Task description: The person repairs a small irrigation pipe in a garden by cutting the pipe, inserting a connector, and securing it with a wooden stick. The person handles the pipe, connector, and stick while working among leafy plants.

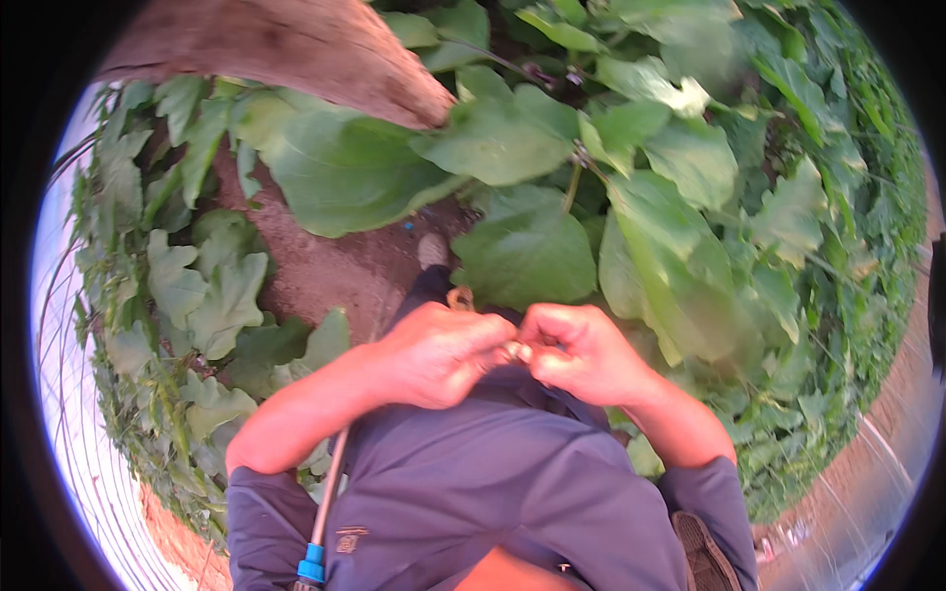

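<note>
Among broad green leaves [522, 246] | left hand [434, 357] and right hand [583, 353] close fingertip to fingertip on a small metallic piece [511, 350], held before a dark shirt [473, 463] | slim lance [332, 478] slants beneath left forearm | step: apparently two-handed fingering of the piece | next: likely calls for steady pinching

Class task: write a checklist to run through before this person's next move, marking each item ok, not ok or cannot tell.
1. Left hand and right hand in view, close together: ok.
2. Small, pale, shiny piece between the hands fully visible: not ok; mostly covered.
3. Slim metal rod with blue collar visible throughout: not ok; it disappears behind the left forearm.
4. Upper-left view unobstructed: not ok; a brown, rough, wood-like post covers foliage.
5. Footing secure: cannot tell; one greyish shoe shows near brown soil.
</note>
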Tool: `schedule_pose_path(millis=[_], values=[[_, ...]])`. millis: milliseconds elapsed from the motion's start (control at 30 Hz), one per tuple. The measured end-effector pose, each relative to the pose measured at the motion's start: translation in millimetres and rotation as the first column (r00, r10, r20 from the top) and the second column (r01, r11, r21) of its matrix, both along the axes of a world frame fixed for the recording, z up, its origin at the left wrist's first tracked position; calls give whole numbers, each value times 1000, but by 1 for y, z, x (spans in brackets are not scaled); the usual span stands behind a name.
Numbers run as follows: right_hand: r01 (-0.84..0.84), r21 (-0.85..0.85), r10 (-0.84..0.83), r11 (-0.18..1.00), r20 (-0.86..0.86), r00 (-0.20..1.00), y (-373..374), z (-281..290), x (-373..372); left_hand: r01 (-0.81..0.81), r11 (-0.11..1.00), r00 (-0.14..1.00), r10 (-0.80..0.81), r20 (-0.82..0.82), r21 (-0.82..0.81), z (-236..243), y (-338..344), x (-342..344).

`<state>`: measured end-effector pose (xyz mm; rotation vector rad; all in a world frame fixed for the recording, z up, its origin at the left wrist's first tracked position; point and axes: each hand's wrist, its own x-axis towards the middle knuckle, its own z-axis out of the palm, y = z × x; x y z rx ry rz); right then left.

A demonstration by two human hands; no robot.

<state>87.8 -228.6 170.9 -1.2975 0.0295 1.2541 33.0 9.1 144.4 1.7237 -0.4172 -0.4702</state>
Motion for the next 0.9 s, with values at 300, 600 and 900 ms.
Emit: schedule_pose_path(millis=[300,600,900], values=[[212,-18,-212,977,-27,977,47,-18,20,-392,920,917,389,-91,-12,-21,-3,3],[209,-28,-171,978,473,864,78,-19,38,-764,628,599,602,-528,-151,0,11,9],[326,-120,-145,938,716,682,101,-32,50,-858,503,444,829,-342,107,-49,53,16]])
